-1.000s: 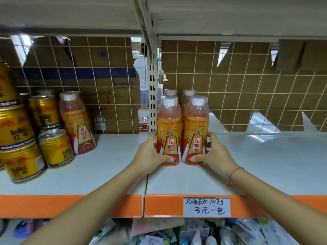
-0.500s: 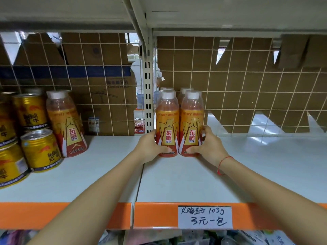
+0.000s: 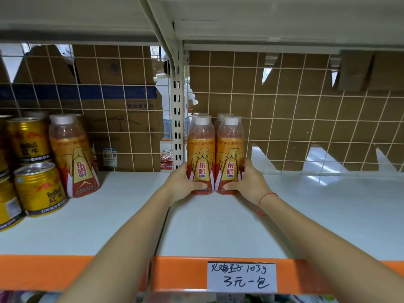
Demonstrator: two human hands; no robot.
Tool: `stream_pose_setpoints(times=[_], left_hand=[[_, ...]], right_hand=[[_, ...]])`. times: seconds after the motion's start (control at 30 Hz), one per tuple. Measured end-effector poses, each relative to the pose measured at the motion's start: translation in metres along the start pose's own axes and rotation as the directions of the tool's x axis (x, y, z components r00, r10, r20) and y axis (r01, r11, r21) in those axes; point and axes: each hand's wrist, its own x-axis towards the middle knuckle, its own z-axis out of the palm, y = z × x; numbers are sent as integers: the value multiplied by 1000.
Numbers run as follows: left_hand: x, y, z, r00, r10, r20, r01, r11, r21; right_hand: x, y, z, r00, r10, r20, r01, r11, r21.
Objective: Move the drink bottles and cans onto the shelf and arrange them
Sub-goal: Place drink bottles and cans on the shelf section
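- Orange-labelled plastic drink bottles (image 3: 200,158) stand mid-frame on our white metal shelf (image 3: 306,204).
- Our left hand (image 3: 183,182) and right hand (image 3: 249,182) each clasp one front bottle.

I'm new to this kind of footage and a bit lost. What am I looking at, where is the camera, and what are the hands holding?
There is no machine here: a person stocks a shop shelf with bare hands. The single picture comes from a camera worn on the head, looking forward and down, so both forearms reach in from below. The left hand grips the left bottle near its base; the right hand grips the right bottle. Both bottles stand upright, side by side, with more bottles right behind them. Further left stand another bottle and gold cans. A handwritten price tag sits on the orange shelf edge.
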Motion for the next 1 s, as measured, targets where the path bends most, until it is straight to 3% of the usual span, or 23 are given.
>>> stream_pose_setpoints(times=[1.0], left_hand=[[2,-8,-1,999,-41,-20,41,999,2]], right_hand=[[1,5,2,1000,3,27,-1,997,-82]])
